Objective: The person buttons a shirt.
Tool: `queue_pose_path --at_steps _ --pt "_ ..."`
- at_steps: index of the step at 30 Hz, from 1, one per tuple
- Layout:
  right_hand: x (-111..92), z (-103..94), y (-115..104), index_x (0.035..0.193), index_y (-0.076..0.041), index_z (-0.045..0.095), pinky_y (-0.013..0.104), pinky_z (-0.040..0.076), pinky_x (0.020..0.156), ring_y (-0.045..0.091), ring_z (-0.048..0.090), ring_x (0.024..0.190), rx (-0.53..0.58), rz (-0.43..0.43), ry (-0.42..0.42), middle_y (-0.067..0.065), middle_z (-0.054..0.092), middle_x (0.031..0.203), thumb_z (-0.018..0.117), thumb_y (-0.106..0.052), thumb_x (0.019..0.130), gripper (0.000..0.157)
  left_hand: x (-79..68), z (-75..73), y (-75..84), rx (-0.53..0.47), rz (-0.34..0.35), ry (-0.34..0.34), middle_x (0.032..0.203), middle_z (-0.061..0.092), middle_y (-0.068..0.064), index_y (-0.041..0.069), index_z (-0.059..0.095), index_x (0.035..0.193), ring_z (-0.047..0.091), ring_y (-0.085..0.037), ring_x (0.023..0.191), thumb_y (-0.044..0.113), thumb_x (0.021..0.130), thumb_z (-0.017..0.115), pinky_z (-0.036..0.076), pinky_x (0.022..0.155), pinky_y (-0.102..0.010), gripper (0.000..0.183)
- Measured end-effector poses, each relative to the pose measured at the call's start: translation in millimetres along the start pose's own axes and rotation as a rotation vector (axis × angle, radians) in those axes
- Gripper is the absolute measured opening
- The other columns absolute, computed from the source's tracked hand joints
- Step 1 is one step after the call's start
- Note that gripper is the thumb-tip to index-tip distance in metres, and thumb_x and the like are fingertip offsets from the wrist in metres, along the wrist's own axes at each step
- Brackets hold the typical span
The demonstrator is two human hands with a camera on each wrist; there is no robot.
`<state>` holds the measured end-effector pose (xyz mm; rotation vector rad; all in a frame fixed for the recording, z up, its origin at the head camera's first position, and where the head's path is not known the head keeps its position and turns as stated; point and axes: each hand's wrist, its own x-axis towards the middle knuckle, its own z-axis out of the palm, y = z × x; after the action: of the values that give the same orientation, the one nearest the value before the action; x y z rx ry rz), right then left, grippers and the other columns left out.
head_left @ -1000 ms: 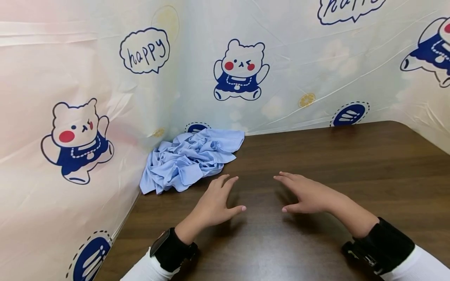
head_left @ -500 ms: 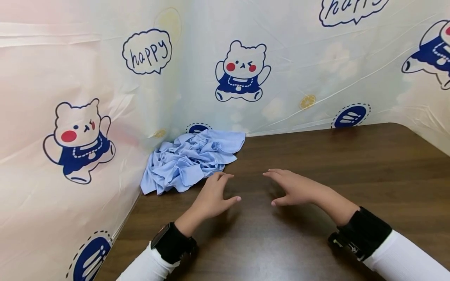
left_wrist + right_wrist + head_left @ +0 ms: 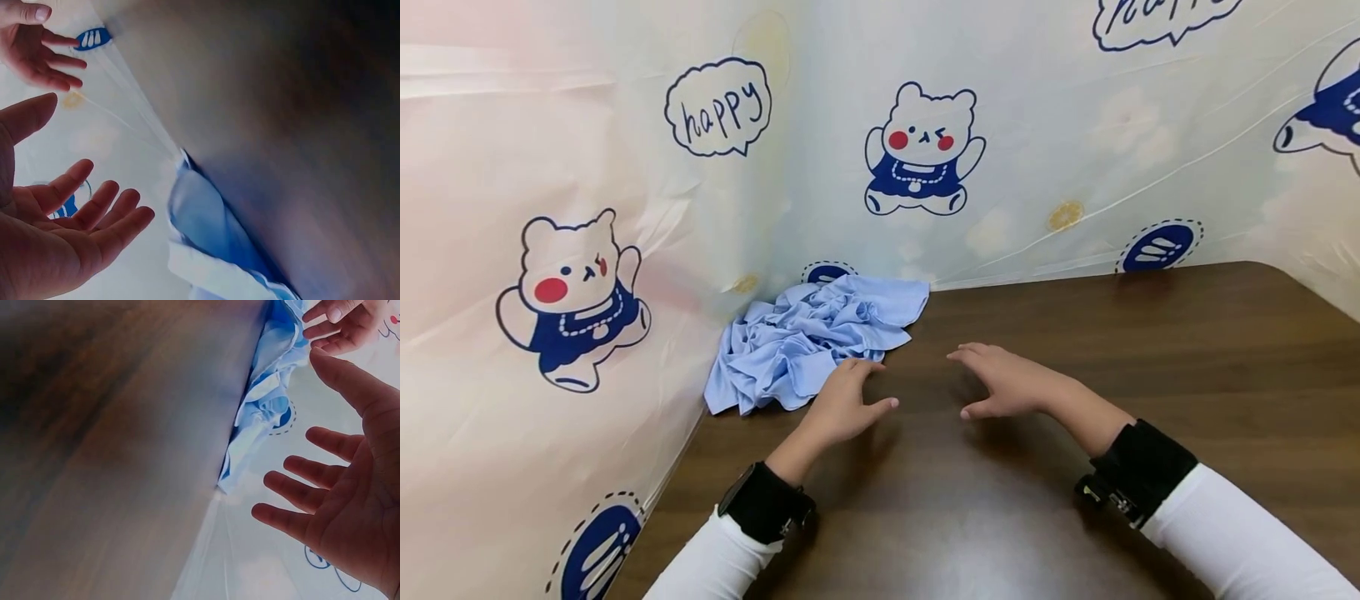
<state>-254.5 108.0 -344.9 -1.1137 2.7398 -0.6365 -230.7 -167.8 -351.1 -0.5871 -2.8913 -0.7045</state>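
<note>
A crumpled light blue cloth (image 3: 820, 329) lies in a heap at the back left of the dark wooden table, against the curtain; its exact kind cannot be told. My left hand (image 3: 842, 406) hovers just in front of the cloth's near edge, fingers spread and holding nothing. To the right of it, my right hand (image 3: 1011, 383) hangs above the table with its thumb apart from the fingers, nothing in it. Both palms appear with loosely extended fingers in the wrist views, the left palm (image 3: 50, 244) and the right palm (image 3: 356, 512).
A printed curtain (image 3: 1037, 108) with bears and speech bubbles stands along the back and left of the wooden table (image 3: 1150, 358). Each wrist carries a black strap, such as the right strap (image 3: 1146, 467). A bright reflection shows on the near tabletop.
Both hands have moved forward toward the cloth. The right hand has also come left, nearer to the left hand. The cloth lies as before.
</note>
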Motion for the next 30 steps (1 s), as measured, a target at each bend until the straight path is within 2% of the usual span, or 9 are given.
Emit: queue_pose_path --at_steps 6,9,12,17,22,30 --pt "17 -0.2 5 0.145 0.001 0.038 0.052 0.031 0.109 0.037 0.033 0.138 0.081 -0.003 0.0 0.021 0.037 0.148 0.074 -0.03 0.087 0.076 15.2 -11.7 -19.5 -0.02 -0.026 -0.003 0.126 0.057 -0.019 -0.001 0.059 0.128 0.05 -0.034 0.12 0.03 0.086 0.075 0.041 0.1 -0.048 0.054" --pt "27 4.7 6 0.146 0.001 0.037 0.05 0.031 0.109 0.034 0.035 0.137 0.146 -0.001 -0.013 0.02 0.039 0.147 0.073 -0.032 0.088 0.075 21.9 -18.6 -31.9 -0.019 -0.038 0.012 0.124 0.059 -0.021 -0.003 0.059 0.127 0.053 -0.035 0.115 0.029 0.087 0.073 0.044 0.095 -0.048 0.053" --pt "37 8.0 5 0.146 0.0 0.037 0.049 0.031 0.11 0.033 0.035 0.137 0.182 0.009 -0.033 0.019 0.039 0.147 0.072 -0.035 0.089 0.075 27.7 -27.6 -43.3 -0.056 -0.087 0.024 0.121 0.06 -0.023 -0.005 0.06 0.126 0.055 -0.036 0.109 0.027 0.087 0.073 0.046 0.09 -0.049 0.052" --pt "56 6.5 1 0.146 0.001 0.038 0.049 0.031 0.11 0.033 0.034 0.138 0.187 0.005 -0.039 0.019 0.038 0.148 0.071 -0.035 0.089 0.075 38.9 -47.7 -58.1 -0.144 -0.212 0.04 0.126 0.058 -0.024 -0.003 0.057 0.129 0.056 -0.036 0.114 0.029 0.089 0.072 0.046 0.094 -0.048 0.053" --pt "77 6.9 0 0.145 0.003 0.037 0.048 0.03 0.11 0.033 0.033 0.138 0.173 0.009 -0.033 0.021 0.037 0.148 0.07 -0.034 0.091 0.074 53.6 -69.6 -69.6 -0.198 -0.305 0.078 0.13 0.056 -0.024 -0.001 0.054 0.132 0.054 -0.036 0.119 0.031 0.09 0.07 0.047 0.095 -0.047 0.056" --pt "107 15.9 -5 0.144 0.004 0.039 0.045 0.029 0.112 0.032 0.032 0.139 0.153 0.048 -0.029 0.022 0.037 0.148 0.066 -0.034 0.093 0.069 67.7 -95.4 -92.3 -0.185 -0.363 0.066 0.132 0.053 -0.027 -0.004 0.051 0.133 0.05 -0.04 0.121 0.028 0.09 0.07 0.044 0.098 -0.049 0.056"
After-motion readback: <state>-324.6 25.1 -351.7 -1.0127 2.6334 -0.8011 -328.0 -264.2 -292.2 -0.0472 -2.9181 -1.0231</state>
